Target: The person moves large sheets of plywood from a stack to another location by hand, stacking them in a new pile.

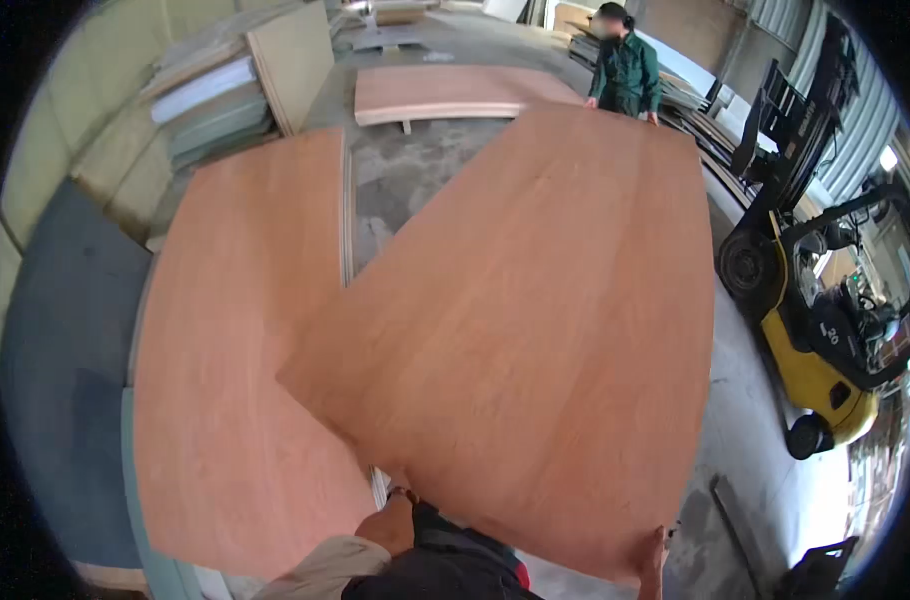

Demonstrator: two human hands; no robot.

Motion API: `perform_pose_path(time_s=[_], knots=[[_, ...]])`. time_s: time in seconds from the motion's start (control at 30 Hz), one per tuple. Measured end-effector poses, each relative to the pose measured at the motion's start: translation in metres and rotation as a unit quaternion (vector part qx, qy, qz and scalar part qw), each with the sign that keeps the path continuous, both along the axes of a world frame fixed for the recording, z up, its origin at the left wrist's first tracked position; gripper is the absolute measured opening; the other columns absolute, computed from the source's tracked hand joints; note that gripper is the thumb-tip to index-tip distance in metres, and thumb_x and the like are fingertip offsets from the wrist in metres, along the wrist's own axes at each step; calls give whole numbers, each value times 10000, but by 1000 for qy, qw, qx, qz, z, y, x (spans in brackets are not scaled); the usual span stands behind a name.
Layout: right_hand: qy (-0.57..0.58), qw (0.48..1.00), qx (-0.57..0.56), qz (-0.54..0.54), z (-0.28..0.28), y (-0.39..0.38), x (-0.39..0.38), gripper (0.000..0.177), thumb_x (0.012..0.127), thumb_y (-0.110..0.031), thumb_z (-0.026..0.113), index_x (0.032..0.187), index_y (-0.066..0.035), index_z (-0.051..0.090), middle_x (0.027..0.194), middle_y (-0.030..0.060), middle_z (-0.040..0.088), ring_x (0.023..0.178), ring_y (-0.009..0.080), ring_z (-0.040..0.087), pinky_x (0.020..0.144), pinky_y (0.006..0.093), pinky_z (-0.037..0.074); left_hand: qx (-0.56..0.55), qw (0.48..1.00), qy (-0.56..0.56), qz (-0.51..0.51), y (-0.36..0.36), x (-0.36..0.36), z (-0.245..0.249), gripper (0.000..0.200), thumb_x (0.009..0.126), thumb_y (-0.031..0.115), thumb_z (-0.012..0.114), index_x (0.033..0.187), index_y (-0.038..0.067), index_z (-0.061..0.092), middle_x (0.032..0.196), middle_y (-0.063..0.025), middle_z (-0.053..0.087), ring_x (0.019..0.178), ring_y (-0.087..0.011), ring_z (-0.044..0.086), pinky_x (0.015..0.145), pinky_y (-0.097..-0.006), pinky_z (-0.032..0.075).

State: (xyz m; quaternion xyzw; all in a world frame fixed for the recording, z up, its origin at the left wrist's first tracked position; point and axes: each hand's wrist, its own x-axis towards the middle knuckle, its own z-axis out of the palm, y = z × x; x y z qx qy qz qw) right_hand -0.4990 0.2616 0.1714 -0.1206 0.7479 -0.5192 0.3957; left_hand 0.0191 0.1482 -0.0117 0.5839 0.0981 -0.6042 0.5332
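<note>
A large reddish-brown plywood sheet (535,320) spans the middle of the view, lifted and slanting, its left corner over a stack of similar plywood (245,300). My left hand (401,480) grips its near edge, most of the fingers hidden by the board. At the near right corner, my right hand (653,562) is closed round the edge. A co-worker (627,70) in a dark green jacket stands at the far end, with both hands at the sheet's far edge.
A yellow forklift (820,390) stands on the right. Behind lies another plywood stack (455,92) on supports. Dark grey panels (70,360) and piled boards (215,110) line the left. A long dark bar (740,535) lies on the concrete floor at the lower right.
</note>
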Motion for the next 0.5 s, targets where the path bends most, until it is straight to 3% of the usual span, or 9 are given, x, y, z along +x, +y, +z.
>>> perform_pose_path(time_s=[0.03,0.2,0.43,0.5], knots=[[82,993,85,-2,7,-4,0,540,767,-458,451,944,48,518,867,111,537,747,194,491,637,326,410,6,1000,0,-11,-17,1,-1,523,765,357,481,1202,112,331,1173,-64,388,1041,-240,387,873,-388,330],[93,971,195,-101,19,-75,18,519,762,-472,452,917,16,536,779,59,551,670,162,488,594,314,406,13,999,-10,-52,-114,28,-9,514,768,334,491,1202,112,328,1161,-64,396,1029,-233,397,867,-382,338],[9,991,24,-128,4,-207,136,481,768,-466,448,883,-9,543,716,33,537,611,150,474,547,309,400,27,997,-54,-53,-275,94,-54,504,773,302,505,1203,113,324,1144,-64,407,1011,-223,411,859,-373,348],[-24,990,5,-139,-3,-241,160,470,769,-464,447,873,-16,545,698,26,534,595,147,471,534,307,398,18,999,-30,-38,-318,118,-56,512,769,388,445,1177,89,364,1177,-50,400,1044,-224,388,857,-358,333]])
